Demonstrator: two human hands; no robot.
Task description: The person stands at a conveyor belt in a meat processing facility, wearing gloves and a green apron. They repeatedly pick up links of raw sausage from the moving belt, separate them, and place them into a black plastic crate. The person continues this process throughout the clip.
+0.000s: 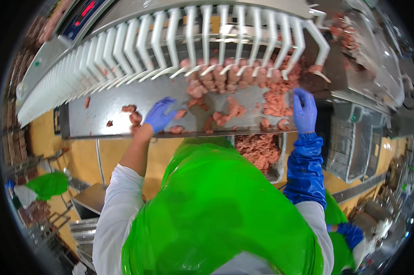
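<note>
My left hand [161, 115], in a blue-violet glove, reaches over a shallow metal work tray [90, 119] with its fingers spread. It holds nothing that I can see; small pink meat pieces [135, 118] lie beside it. At the tray's right end is my gloved right hand [304, 112], fingers bent upward with a dark gap between them and nothing visible in the grip. Loose ground meat [275, 101] is heaped just left of that hand. Plump pink sausage links [218, 79] hang in a row under white hooks [207, 34] at the tray's far side. Torn meat scraps [230, 111] lie mid-tray.
White hooks curve along the far side. A bin of ground meat [259, 153] stands below the tray's near edge. Grey crates [342, 140] are stacked at right. Co-workers in green aprons appear at far left [48, 184] and lower right [342, 250].
</note>
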